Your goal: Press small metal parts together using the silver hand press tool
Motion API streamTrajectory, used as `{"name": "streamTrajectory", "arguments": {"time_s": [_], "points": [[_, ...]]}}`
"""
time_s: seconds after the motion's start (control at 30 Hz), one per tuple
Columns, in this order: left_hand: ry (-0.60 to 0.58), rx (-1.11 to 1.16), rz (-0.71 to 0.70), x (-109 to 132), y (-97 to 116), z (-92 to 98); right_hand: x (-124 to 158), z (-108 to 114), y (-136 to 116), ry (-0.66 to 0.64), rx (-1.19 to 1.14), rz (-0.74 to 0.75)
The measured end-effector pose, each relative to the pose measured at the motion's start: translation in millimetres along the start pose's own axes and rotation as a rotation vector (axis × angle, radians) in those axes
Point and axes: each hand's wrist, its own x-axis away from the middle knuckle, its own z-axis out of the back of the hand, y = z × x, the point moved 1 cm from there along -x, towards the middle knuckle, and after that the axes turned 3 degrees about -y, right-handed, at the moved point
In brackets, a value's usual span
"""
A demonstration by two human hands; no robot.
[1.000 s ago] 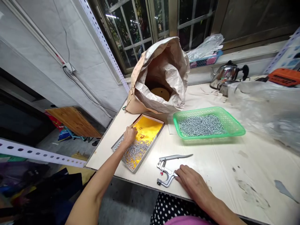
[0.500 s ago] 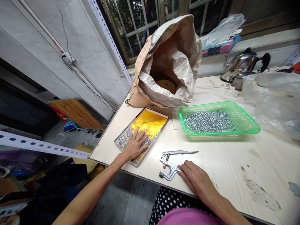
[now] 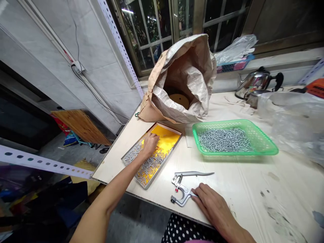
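Note:
My left hand is over the shallow tray, its fingers curled down at the bare part of the yellow lining. Whatever they may hold is hidden. Small silvery metal pins lie loose in the tray, mostly at its near and left side. On the tabletop, my right hand is closed on one handle of the silver snap pliers. The jaws point left, with a spring and a red tip showing, and the other handle stands apart above my fingers.
A green plastic basket with many similar metal pins stands right of the tray. Behind them leans a large open paper sack. Clear plastic bags and a metal kettle are at the right back. The table's left edge is beside the tray.
My left hand has moved from lying spread over the pins to farther up the tray, its fingers now curled. My right hand stays on the pliers. The view has tilted slightly up.

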Motion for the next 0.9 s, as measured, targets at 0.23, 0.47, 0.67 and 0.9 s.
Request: {"name": "streamTrajectory", "arguments": {"time_s": [0.23,0.47,0.67,0.9], "points": [[-0.037,0.008,0.003,-54.5,32.6,-8.7,-4.6,5.4,-2.1,0.008,0.026,0.014],[-0.064,0.108,0.031,-22.4,45.9,15.3,-3.2,8.7,-2.2,-0.074,0.022,-0.047],[-0.19,0.711,0.083,92.9,73.0,21.6,-3.4,12.0,1.4,-0.135,-0.01,-0.045],[-0.419,0.897,0.334,153.3,90.8,-14.7,-4.8,15.6,0.9,-0.161,0.019,-0.046]]}}
